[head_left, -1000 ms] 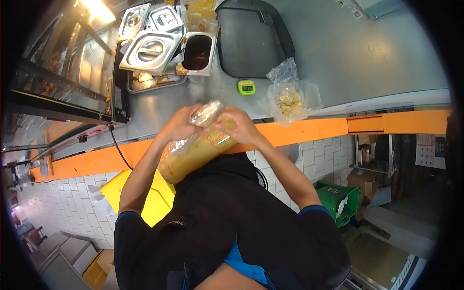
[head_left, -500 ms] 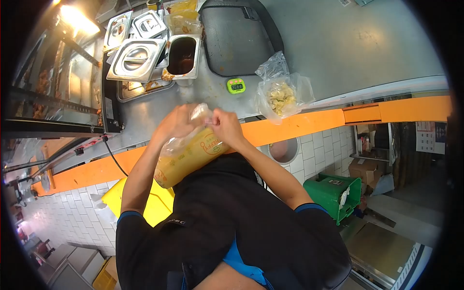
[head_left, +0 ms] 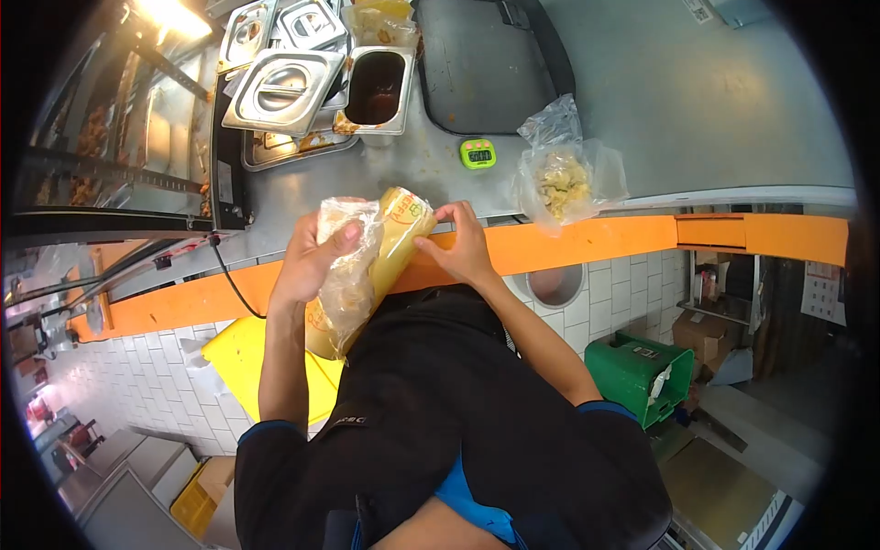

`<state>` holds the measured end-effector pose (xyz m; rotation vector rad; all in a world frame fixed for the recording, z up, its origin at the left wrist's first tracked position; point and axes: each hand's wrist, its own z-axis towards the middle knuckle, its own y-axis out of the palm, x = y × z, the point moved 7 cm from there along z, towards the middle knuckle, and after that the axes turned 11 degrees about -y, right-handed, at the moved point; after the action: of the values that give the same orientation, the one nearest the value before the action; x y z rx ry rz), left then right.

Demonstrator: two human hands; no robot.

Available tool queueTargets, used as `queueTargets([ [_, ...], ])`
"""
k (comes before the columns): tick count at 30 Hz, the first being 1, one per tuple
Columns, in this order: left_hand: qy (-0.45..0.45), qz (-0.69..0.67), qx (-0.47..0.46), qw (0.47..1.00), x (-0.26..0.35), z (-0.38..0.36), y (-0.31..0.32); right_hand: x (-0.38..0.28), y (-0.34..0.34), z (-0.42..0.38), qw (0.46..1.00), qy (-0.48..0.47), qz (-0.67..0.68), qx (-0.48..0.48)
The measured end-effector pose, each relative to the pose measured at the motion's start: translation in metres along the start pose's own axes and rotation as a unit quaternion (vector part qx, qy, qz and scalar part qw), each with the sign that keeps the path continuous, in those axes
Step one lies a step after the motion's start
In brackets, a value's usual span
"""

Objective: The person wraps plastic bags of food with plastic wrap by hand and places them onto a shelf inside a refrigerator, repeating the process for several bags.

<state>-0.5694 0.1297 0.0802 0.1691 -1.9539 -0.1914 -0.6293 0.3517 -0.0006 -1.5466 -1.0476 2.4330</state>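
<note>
A clear printed plastic bag of yellow sauce (head_left: 403, 234) rests against my front at the counter's edge, tilted up to the right. Its loose, crumpled film (head_left: 353, 261) lies folded over the left side. My left hand (head_left: 312, 261) grips that side, thumb pressed on the film and the other fingers hidden behind. At the upper right end, my right hand (head_left: 466, 246) holds the bag's edge between thumb and index finger, which are spread around it. Whether the bag's mouth is tied cannot be made out.
A green timer (head_left: 478, 154) and an open bag of pale yellow chunks (head_left: 561, 183) are on the steel counter. Behind stand a metal pan with dark sauce (head_left: 378, 87), stacked steel lids (head_left: 282, 92) and a black case (head_left: 490, 69). A heated glass cabinet (head_left: 137, 128) is left.
Both hands were together at the bag's gathered neck. They have since moved apart to its two sides. The bag has turned steeper, its film now folded over the left side.
</note>
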Motion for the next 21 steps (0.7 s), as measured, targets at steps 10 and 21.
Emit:
queueTargets([
  [10, 0.12, -0.099, 0.046, 0.987, 0.067, -0.04, -0.014, 0.024, 0.048, 0.024, 0.98, 0.053, 0.125, -0.148],
  [21, 0.152, -0.619, -0.134, 0.759, 0.109, -0.126, -0.139, 0.024, -0.07, -0.054, 0.955, 0.139, 0.214, 0.153],
])
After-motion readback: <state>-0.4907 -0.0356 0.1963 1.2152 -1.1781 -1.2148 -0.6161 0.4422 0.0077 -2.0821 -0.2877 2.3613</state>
